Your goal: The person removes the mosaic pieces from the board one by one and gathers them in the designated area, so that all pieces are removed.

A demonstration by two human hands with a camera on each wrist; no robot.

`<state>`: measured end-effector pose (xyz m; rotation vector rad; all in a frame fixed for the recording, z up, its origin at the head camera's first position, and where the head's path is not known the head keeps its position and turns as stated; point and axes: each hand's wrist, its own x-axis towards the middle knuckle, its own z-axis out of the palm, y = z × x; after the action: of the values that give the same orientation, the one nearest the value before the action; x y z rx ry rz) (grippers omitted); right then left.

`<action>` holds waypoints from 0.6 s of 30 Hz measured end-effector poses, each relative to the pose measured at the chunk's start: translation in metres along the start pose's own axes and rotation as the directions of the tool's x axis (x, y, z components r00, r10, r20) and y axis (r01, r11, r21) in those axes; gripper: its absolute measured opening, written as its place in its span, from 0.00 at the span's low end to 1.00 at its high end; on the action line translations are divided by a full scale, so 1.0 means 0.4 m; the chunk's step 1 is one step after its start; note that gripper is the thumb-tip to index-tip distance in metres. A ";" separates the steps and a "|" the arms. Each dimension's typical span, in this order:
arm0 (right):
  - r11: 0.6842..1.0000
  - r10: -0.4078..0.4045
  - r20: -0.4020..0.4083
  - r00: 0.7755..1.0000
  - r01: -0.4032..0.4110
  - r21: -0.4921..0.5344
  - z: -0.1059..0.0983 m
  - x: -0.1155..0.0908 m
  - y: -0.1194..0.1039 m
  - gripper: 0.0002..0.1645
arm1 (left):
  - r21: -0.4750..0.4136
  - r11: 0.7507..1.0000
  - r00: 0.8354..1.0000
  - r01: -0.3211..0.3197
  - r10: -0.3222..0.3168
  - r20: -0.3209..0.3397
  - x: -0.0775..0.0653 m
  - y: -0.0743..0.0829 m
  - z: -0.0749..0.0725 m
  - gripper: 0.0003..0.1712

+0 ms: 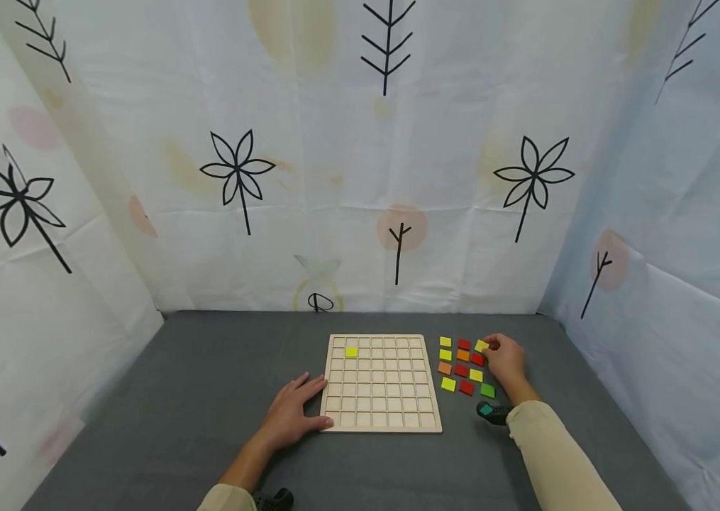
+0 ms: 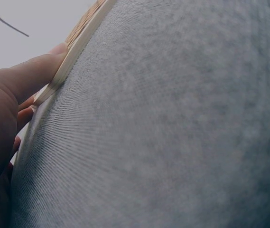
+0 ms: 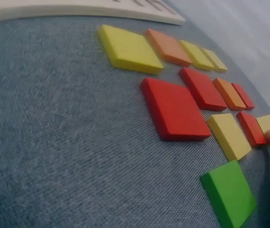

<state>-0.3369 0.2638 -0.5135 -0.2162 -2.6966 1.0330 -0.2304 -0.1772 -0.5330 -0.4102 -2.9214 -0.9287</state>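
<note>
A wooden grid board [image 1: 380,431] lies flat on the grey table, with one yellow tile [image 1: 351,352] in a cell of its upper left part. Fingers spread, my left hand [image 1: 289,415] rests against the board's left side; in the left wrist view its thumb [image 2: 40,69] lies on the board's edge. Right of the board are rows of square tiles in yellow, red, orange and green. At the far right corner of these rows, my right hand [image 1: 506,360] pinches a yellow tile [image 1: 481,345] between thumb and fingertips. The right wrist view catches only the fingertips beside this yellow tile [image 3: 267,122].
The green tile [image 1: 488,390] lies at the near right end of the rows, close to the black device [image 1: 494,413] on my right wrist. White patterned cloth [image 1: 360,177] hangs behind and at both sides of the grey table [image 1: 225,383].
</note>
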 end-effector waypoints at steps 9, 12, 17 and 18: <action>0.984 -0.101 0.041 0.994 0.106 -0.142 -0.008 -0.004 0.003 0.17 | 0.003 1.000 1.000 0.000 0.000 0.009 0.001 -0.002 0.001 0.48; 0.985 -0.090 0.041 0.995 0.095 -0.147 -0.007 -0.005 0.001 0.18 | 0.004 1.000 1.000 0.000 0.000 0.010 0.000 -0.001 0.001 0.48; 0.986 -0.084 0.019 0.996 0.086 -0.144 -0.002 -0.008 0.000 0.18 | 0.004 1.000 1.000 0.002 -0.002 0.007 -0.001 -0.001 0.002 0.47; 0.987 -0.084 0.012 0.996 0.084 -0.138 -0.001 -0.010 0.001 0.18 | 0.003 1.000 1.000 0.004 -0.004 0.007 -0.001 -0.001 0.002 0.47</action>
<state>-0.3331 0.2635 -0.5140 -0.1228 -2.7594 0.8257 -0.2303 -0.1772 -0.5341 -0.4088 -2.9306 -0.9249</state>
